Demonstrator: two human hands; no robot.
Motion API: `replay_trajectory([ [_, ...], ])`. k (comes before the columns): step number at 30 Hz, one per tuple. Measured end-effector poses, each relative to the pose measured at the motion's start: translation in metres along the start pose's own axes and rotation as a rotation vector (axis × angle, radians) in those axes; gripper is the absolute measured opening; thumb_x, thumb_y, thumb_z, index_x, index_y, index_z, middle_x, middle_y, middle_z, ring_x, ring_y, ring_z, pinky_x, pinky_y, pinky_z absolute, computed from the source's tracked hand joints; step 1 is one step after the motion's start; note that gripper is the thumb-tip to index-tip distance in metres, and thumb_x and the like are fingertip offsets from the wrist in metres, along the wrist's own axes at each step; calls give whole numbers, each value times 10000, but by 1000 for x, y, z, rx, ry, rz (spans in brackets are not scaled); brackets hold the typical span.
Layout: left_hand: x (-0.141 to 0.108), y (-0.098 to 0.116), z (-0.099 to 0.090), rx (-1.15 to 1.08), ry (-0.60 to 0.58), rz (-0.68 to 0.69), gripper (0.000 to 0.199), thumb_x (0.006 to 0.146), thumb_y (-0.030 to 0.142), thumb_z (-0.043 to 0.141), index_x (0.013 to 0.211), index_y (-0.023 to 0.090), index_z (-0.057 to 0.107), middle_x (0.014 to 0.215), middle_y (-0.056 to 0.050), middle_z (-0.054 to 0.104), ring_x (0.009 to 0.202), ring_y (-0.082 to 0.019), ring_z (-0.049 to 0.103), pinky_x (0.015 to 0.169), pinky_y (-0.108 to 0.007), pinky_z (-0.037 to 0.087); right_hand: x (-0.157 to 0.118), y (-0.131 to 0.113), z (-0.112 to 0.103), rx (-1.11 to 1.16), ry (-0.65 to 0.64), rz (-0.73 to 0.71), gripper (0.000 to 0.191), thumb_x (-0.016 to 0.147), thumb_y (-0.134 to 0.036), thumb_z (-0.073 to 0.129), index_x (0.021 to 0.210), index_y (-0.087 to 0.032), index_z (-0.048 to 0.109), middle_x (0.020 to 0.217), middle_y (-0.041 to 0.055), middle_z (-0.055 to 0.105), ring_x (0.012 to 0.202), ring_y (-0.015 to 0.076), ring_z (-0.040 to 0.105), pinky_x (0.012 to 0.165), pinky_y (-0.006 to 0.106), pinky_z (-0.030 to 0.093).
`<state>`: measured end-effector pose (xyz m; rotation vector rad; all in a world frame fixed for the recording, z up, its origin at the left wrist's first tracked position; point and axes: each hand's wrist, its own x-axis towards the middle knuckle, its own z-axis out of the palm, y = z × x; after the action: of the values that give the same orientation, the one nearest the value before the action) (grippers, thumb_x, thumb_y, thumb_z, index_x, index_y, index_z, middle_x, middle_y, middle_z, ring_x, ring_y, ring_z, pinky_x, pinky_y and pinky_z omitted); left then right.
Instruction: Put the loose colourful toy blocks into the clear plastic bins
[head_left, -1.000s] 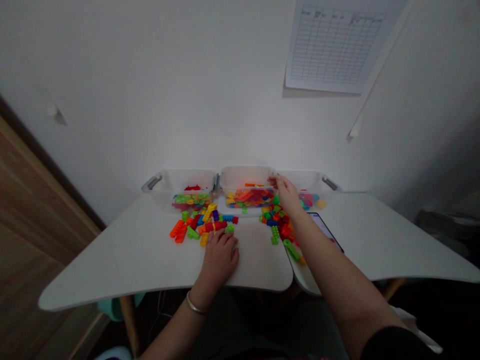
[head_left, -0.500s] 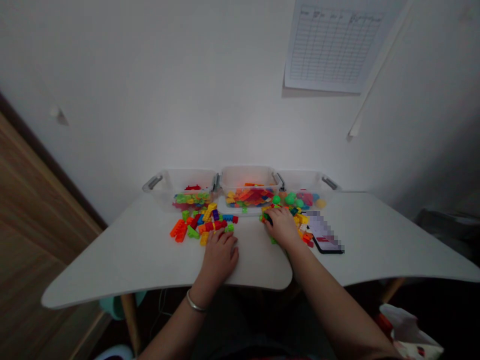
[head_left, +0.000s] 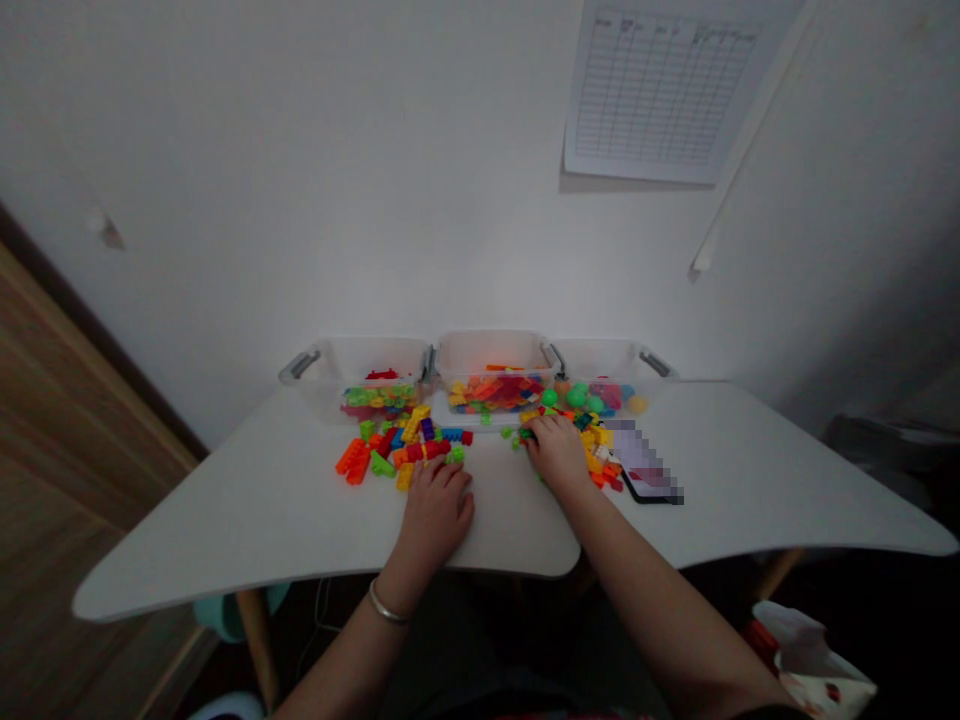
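Observation:
My left hand (head_left: 439,503) rests on the table, fingers apart and slightly bent, holding nothing. Its fingertips reach the near side of a loose heap of toy bricks, close to a red brick (head_left: 429,452) and a yellow brick (head_left: 405,476). Over a second heap, my right hand (head_left: 556,455) curls its fingers down. A dark green toy brick (head_left: 527,433) shows at its fingertips, partly hidden by them. Small light green bricks (head_left: 515,440) lie just left of that hand. Yellow bricks (head_left: 600,437) lie to its right, and the hand covers part of the heap.
Three clear bins stand along the wall: the left bin (head_left: 375,350) and middle bin (head_left: 495,345) hold coloured pieces, the right bin (head_left: 600,352) coloured balls. A phone (head_left: 645,465) lies right of the bricks on the white table (head_left: 262,530). A printed sheet (head_left: 652,100) hangs above.
My right hand has shifted slightly among the bricks, and several small light green ones now show left of its fingertips. My left hand keeps its place. The whole view has drifted a little.

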<state>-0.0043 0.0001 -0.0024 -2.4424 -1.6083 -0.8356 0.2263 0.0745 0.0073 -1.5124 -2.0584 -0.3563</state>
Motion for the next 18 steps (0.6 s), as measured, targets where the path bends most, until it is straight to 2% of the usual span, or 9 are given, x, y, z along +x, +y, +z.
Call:
replay_trajectory([
  [6, 1, 1, -2, 10, -21, -9, 250, 839, 211, 545, 1036, 200, 698, 1178, -90, 689, 1213, -322, 514, 1088, -594, 355, 1, -2, -2, 57, -31, 1, 179, 837, -136, 588, 971, -215, 677, 1027, 85, 714, 1038, 267, 563, 909, 388, 423],
  [13, 1, -1, 0, 17, -20, -6, 245, 850, 216, 540, 1037, 197, 698, 1181, -84, 690, 1209, -321, 522, 1088, -581, 365, 1, 0, 0, 50, -33, -10, 104, 852, -179, 612, 931, -194, 679, 964, 79, 716, 984, 259, 578, 891, 371, 431],
  [16, 0, 1, -3, 39, -14, -27, 301, 862, 289, 566, 1128, 196, 670, 1240, -107, 662, 1242, -347, 504, 1097, -634, 322, 0, -1, -1, 35, -3, -9, 131, 861, -198, 609, 971, -205, 678, 967, 77, 714, 969, 262, 581, 872, 369, 430],
  [18, -1, 4, -7, 42, -21, 77, 405, 873, 350, 578, 1259, 229, 605, 1365, -103, 585, 1324, -356, 439, 1122, -662, 255, 0, -2, -3, 35, 14, -19, 163, 867, -210, 608, 1013, -212, 679, 982, 77, 713, 973, 264, 580, 874, 372, 424],
])
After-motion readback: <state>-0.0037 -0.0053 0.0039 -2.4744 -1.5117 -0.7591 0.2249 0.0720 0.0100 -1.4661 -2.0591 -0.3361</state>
